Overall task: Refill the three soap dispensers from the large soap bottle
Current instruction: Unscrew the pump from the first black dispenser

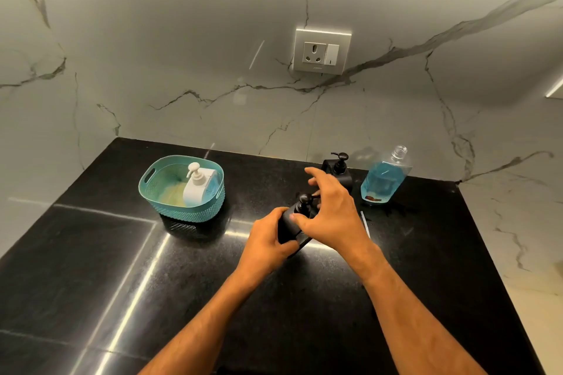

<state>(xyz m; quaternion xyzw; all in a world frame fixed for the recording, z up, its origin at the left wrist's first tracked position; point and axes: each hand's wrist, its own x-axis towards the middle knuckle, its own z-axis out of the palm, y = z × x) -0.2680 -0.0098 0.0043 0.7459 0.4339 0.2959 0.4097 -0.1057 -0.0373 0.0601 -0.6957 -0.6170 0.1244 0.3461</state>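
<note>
While the left hand (265, 242) grips a black dispenser (293, 220) mid-counter, the right hand (330, 211) hovers spread above its pump. Another black dispenser (339, 169) and the uncapped soap bottle (384, 177) stand near the glossy black counter's (122, 268) back edge, a white dispenser (199, 184) in the teal basket (170, 196) toward the back left, below veined marble wall (152, 39).

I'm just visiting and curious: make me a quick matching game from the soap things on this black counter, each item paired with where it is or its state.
Items:
1. white dispenser
2. near black dispenser
3. far black dispenser
4. large soap bottle

States:
A. uncapped, blue liquid inside
B. gripped by the left hand
C. inside the teal basket
D. standing by the wall

Pairs: 1-C, 2-B, 3-D, 4-A
</note>
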